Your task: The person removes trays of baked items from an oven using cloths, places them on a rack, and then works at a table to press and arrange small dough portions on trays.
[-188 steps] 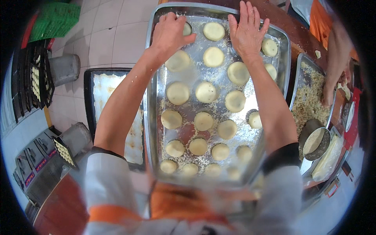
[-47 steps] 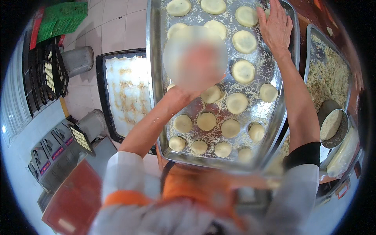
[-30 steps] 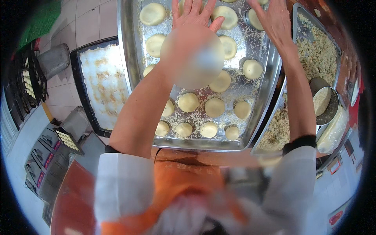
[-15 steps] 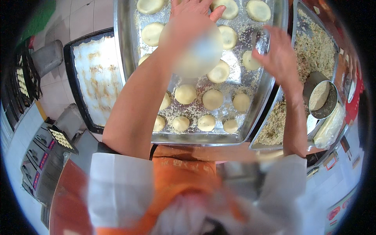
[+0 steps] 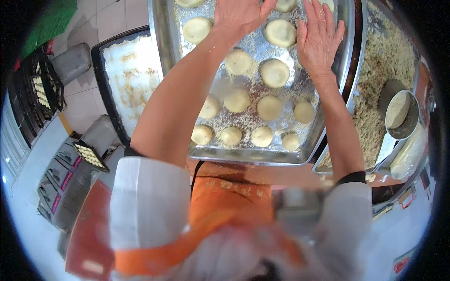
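Pale round dough cakes, several of them dented in the middle, lie in rows on a shiny metal tray [image 5: 243,154] strewn with sesame seeds. At the far edge of the picture my left hand [image 5: 240,13] rests flat over the tray, its thumb stretched out; its fingertips are cut off by the frame. My right hand [image 5: 321,40] is open, fingers spread, with the fingertips over a dough cake [image 5: 329,4] at the far right. Between the hands sits a dented dough cake [image 5: 280,33]. Nearer rows hold smaller, rounder dough cakes [image 5: 231,136].
Right of the tray, a pan of crumbly filling [image 5: 386,51] holds a metal cup [image 5: 402,112] of seeds, with a plastic bag [image 5: 410,157] beside it. A stained dark-rimmed baking tray [image 5: 129,70] lies to the left. Racked trays of dough pieces [image 5: 42,91] stand farther left.
My right hand has moved away from the right-hand dough cake toward the far side, its fingers now straightened. My left hand stays at the far edge. The whole view has shifted slightly.
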Tool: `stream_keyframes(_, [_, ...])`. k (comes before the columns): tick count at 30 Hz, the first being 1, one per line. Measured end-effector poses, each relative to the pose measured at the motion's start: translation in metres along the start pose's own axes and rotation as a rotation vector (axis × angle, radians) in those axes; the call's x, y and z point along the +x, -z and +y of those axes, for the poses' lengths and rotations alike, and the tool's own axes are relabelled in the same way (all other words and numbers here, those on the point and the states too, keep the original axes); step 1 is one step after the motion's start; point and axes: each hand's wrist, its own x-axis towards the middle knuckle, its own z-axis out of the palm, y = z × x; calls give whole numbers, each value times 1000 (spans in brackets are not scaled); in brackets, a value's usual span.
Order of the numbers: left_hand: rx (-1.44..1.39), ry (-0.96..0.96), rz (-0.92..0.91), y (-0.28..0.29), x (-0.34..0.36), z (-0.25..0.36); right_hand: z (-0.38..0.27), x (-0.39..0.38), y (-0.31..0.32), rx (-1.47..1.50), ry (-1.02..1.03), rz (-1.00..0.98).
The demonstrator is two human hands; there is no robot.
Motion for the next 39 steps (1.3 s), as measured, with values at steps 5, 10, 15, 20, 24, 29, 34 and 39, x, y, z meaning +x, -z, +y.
stream_keyframes(5, [-160, 1, 81, -2, -9, -19, -6, 8, 4, 18, -15, -116])
stream_keyframes(10, [-53, 54, -278, 53, -46, 0, -4, 6, -1, -56, -38, -174])
stream_keyframes(15, [-219, 36, -292, 75, -42, -13, -4, 8, 1, 28, -49, -131])
stream_keyframes(20, [-198, -33, -295, 80, -106, 4, -1, 7, -5, 37, -62, -101])
stream_keyframes(24, [-127, -29, -144, 76, -116, 15, 2, 6, -4, 61, -78, -92])
stream_keyframes(29, [114, -78, 15, 27, -83, 29, -2, 8, -1, 173, -78, -54])
stream_keyframes(34, [194, -104, -63, 10, -77, 33, 18, -1, -7, 260, -33, 49])
stream_keyframes(39, [127, -12, -120, 12, -80, 28, 21, -28, 30, 334, -18, -250])
